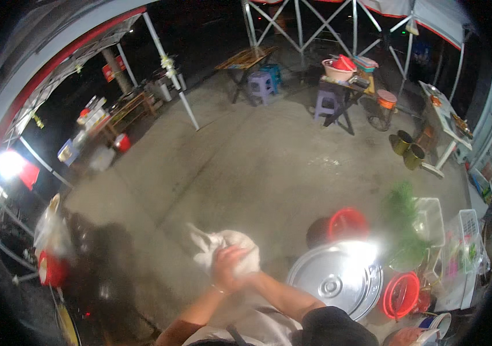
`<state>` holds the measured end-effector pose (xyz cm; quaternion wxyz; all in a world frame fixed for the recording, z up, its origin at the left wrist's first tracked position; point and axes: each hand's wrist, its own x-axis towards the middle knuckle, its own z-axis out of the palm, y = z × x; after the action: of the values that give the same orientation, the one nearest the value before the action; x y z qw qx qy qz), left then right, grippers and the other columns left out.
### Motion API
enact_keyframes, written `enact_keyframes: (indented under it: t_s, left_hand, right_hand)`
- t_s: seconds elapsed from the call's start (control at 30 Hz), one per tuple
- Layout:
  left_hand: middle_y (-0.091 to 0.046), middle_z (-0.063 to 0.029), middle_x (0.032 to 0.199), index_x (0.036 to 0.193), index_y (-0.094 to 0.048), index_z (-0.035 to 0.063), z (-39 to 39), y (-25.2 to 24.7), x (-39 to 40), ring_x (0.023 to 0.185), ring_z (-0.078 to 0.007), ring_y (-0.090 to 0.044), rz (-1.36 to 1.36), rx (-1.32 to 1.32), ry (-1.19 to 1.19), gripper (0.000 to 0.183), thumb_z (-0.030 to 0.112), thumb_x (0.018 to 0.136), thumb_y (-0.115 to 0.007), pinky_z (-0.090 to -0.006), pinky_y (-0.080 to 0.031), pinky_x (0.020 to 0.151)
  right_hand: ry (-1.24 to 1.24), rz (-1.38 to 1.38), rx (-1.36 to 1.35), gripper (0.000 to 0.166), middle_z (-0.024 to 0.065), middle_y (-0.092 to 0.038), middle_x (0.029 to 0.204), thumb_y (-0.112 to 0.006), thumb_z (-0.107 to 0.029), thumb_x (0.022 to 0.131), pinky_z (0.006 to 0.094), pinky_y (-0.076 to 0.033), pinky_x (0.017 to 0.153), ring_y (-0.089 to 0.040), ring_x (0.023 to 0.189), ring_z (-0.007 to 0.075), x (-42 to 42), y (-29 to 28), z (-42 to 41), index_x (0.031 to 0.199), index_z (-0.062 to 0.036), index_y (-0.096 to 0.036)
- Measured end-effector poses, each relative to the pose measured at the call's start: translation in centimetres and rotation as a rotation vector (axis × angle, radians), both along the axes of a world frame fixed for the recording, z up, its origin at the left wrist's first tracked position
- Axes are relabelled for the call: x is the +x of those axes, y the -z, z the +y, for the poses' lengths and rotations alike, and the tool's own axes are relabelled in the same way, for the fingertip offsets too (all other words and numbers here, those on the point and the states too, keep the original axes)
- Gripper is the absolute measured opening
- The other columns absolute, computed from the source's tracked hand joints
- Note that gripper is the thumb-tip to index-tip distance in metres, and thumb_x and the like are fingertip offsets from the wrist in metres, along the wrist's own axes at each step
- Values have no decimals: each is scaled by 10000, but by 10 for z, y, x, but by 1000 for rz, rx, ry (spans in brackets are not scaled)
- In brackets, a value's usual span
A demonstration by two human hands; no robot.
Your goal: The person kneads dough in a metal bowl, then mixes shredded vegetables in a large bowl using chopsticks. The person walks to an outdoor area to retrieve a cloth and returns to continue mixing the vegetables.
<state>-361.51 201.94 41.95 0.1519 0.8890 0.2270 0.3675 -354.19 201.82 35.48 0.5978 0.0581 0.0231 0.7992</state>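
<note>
A bundled white cloth bag (239, 251), its gathered end pointing up to the left, is held low in front of me. My left hand (227, 264) lies over the bag, fingers pressed on its side. My right hand (248, 281) is close against the left one at the lower edge of the bag, mostly hidden and blurred. To the right of the hands is a large round metal lid (330, 285) with a bright glare on it.
Red basins (349, 225), leafy greens (404, 225) and a white plastic crate (434, 220) are at the right. Tables with stools (261, 86) are farther off. A canopy pole (181, 93) stands at the upper left, a red bucket (52, 269) at the lower left.
</note>
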Motion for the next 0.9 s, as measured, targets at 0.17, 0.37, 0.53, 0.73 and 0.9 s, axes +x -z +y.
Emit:
enact_keyframes:
  t_s: [0.17,0.37,0.53,0.73,0.9]
  left_hand:
    - [-613,-158,1126,1250,-499,39,163,68,12,1020,-351,-568,-175,68,41,569,302,756,-606,-504,-383,926]
    - [-626,-60,835,973,-584,-27,377,73,117,628,-221,-588,40,-664,-145,439,399,870,-575,-391,-478,531]
    - [-587,-226,1150,1178,-487,-108,432,5,248,1054,-299,-576,-123,-851,-232,598,419,906,-556,-386,-451,892]
    - [-600,-125,1078,1081,-537,69,397,20,444,1054,-307,-539,-169,0,919,502,411,727,-639,-426,-377,942]
    - [-586,-162,981,1065,-563,7,432,68,600,915,-331,-549,-257,-212,895,703,634,749,-532,-440,-421,853]
  right_hand:
    - [265,-869,-197,644,78,-506,1328,-316,-615,946,405,-341,1068,-464,1232,240,59,-97,71,1336,-121,-453]
    - [178,-498,291,774,67,-172,1559,-213,-676,929,495,-202,1137,-221,1412,275,170,-88,182,1491,-145,-213]
    - [547,-933,-301,745,99,-35,1578,-209,-671,932,586,-181,1115,-103,1435,353,306,-67,279,1515,-213,-141]
    - [931,-708,-238,504,48,-591,1115,-396,-552,946,323,-473,879,-552,1047,165,415,89,319,1150,-122,-563]
    - [804,-640,-426,622,58,-503,1253,-422,-633,895,408,-416,945,-499,1124,206,542,17,307,1276,-144,-470]
